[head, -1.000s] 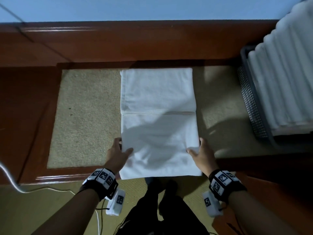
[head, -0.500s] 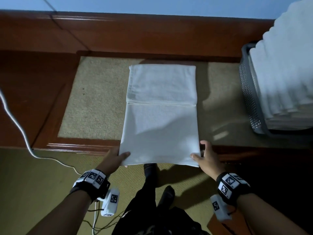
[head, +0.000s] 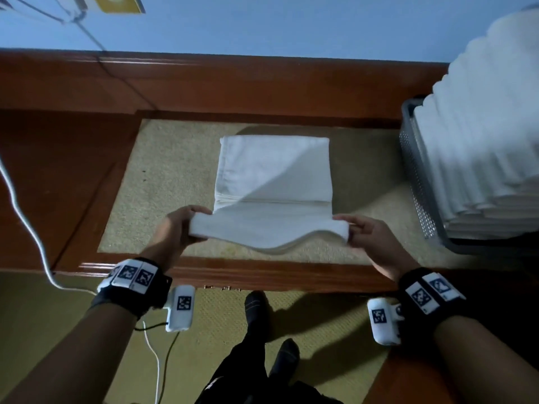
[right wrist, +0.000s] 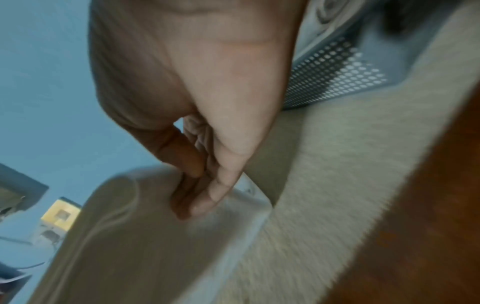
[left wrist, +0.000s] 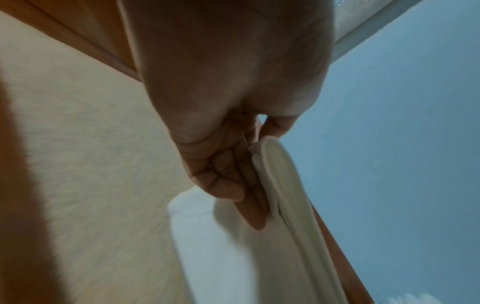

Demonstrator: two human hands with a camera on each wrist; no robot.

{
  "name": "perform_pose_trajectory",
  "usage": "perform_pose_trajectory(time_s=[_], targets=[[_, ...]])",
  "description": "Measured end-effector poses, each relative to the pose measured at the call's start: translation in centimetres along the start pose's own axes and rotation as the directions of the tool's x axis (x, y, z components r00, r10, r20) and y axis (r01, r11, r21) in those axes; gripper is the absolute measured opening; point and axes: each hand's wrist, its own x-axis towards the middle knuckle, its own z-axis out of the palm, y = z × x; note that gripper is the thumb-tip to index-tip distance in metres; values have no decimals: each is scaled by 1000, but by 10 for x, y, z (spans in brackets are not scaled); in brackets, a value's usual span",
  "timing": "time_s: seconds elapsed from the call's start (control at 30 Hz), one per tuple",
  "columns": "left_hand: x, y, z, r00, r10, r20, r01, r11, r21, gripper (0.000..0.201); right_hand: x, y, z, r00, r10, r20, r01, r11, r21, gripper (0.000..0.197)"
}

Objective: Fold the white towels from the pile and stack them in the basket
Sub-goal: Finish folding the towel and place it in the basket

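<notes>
A white towel lies folded on the beige mat, its near end raised off the surface. My left hand pinches the near left corner, and my right hand pinches the near right corner. The lifted edge sags between them. In the left wrist view the fingers clamp the towel's layered edge. The right wrist view has the fingers gripping the towel. At the right stands a grey perforated basket stacked high with folded white towels.
The mat sits in a reddish wooden frame against a blue wall. A white cable runs down the left side. My dark-socked feet stand on the tan floor below the frame's front edge.
Both hands have lifted the towel's near end from the front edge and carried it forward, away from me, over the rest of the towel. The head camera has shifted too.
</notes>
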Motion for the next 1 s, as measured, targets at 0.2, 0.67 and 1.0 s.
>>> perform_pose_trajectory(time_s=[0.2, 0.67, 1.0], targets=[[88, 63, 8, 983, 133, 128, -149, 980, 128, 32, 80, -52, -13, 969, -193, -155, 153, 959, -237, 9], [301, 49, 34, 974, 185, -127, -9, 598, 802, 39, 287, -41, 0, 925, 37, -379, -219, 866, -449, 40], [269, 46, 38, 884, 433, -174, -216, 710, 670, 37, 254, -44, 46, 837, -391, -383, -51, 641, -766, 48]])
